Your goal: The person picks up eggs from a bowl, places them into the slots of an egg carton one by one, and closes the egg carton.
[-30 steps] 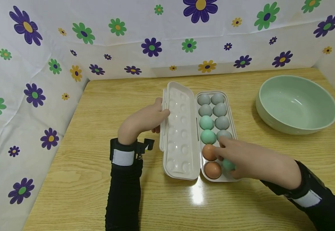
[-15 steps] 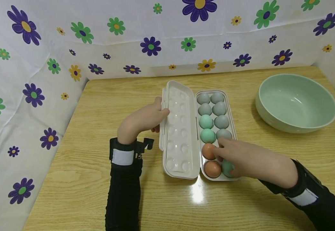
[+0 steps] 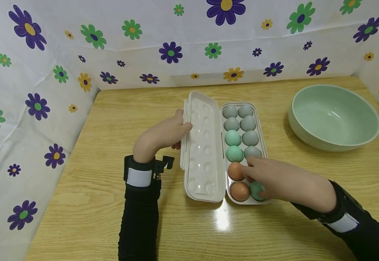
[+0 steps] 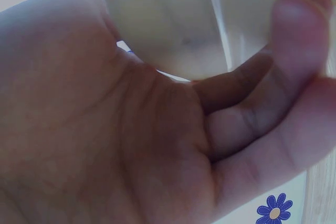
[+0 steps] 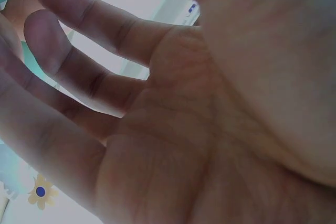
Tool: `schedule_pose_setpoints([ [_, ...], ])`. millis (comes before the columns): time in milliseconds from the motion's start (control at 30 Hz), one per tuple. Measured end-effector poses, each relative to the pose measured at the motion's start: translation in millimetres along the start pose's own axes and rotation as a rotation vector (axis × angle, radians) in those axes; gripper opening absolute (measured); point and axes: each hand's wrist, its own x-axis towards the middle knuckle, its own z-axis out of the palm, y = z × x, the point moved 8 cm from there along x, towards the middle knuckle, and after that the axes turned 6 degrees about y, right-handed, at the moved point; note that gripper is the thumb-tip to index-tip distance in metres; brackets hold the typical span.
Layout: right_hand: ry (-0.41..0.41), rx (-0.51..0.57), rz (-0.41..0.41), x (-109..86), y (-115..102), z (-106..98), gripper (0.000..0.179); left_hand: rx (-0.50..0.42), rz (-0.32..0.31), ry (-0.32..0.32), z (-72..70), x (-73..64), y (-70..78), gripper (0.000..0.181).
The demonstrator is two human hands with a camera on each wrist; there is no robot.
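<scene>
A white egg carton (image 3: 205, 197) lies open with its lid to the left. My left hand (image 3: 164, 134) grips the lid's outer left edge, thumb over the rim and fingers underneath; the left wrist view shows the fingers (image 4: 299, 40) curved around the pale plastic. Over the front right of the tray, my right hand (image 3: 280, 181) holds a green egg (image 3: 256, 191) in its compartment, thumb and fingers on either side. Brown eggs (image 3: 240, 191) sit left of it, mint-green eggs (image 3: 234, 154) behind those, and several grey-blue eggs (image 3: 250, 138) farther back. My right hand hides the compartment behind the held egg.
A large pale green bowl (image 3: 334, 117) stands at the back right of the wooden table (image 3: 88, 203). White cloth (image 3: 104, 21) printed with flowers hangs behind and along the left side. Black bands with white patches circle both wrists.
The green egg under my right hand shows slightly more and sits a little lower in its compartment than one second ago. My left hand keeps its hold on the lid.
</scene>
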Motion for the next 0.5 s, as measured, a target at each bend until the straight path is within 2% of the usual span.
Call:
schedule_pose_setpoints([
  [133,-0.006,0.022,0.017,-0.7,2,0,0.036,0.003,0.001,0.004,-0.2,0.6,2.6,0.049],
  [267,-0.004,0.041,0.038,0.0,4,-1,0.024,0.013,0.005,0.016,-1.1,-0.1,6.8,0.054],
  [500,0.109,0.044,0.066,2.3,15,-19,0.010,0.040,0.024,0.055,-3.0,-1.9,15.4,0.069],
])
